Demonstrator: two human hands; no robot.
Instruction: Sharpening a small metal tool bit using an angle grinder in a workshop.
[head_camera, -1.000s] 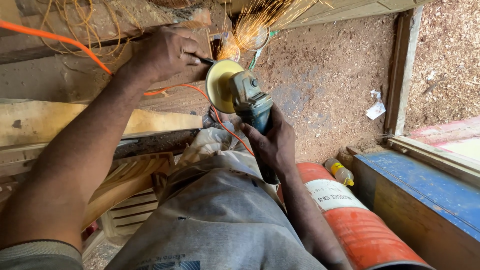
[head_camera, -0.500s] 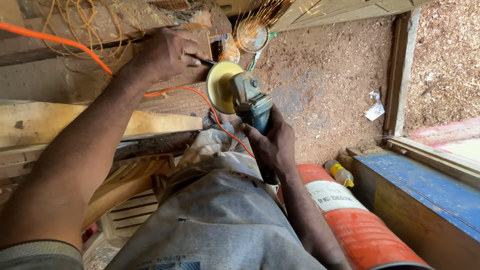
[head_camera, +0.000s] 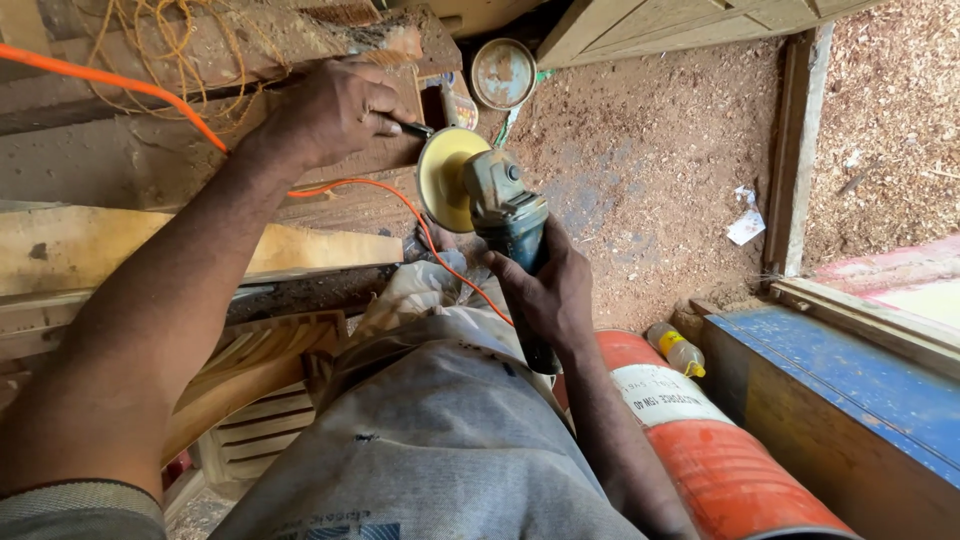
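An angle grinder (head_camera: 500, 205) is gripped by the right hand (head_camera: 545, 290), the fingers wrapped around its dark body, with the yellow disc (head_camera: 445, 178) turned toward a rough wooden block (head_camera: 330, 40). The left hand (head_camera: 325, 110) is pressed on the block's edge, fingers curled around the grinder's thin side handle (head_camera: 412, 129). An orange cable (head_camera: 130, 90) is draped across the wood and under the left arm. A round rusty tin lid (head_camera: 503, 72) is seen on the sawdust floor (head_camera: 650, 170) above the disc. An orange cylinder (head_camera: 710, 440) with a white rectangular label (head_camera: 665, 395) lies beside the right forearm, and a small yellow-capped bottle (head_camera: 675, 350) rests just beside it, against a blue-topped wooden box (head_camera: 850, 400).
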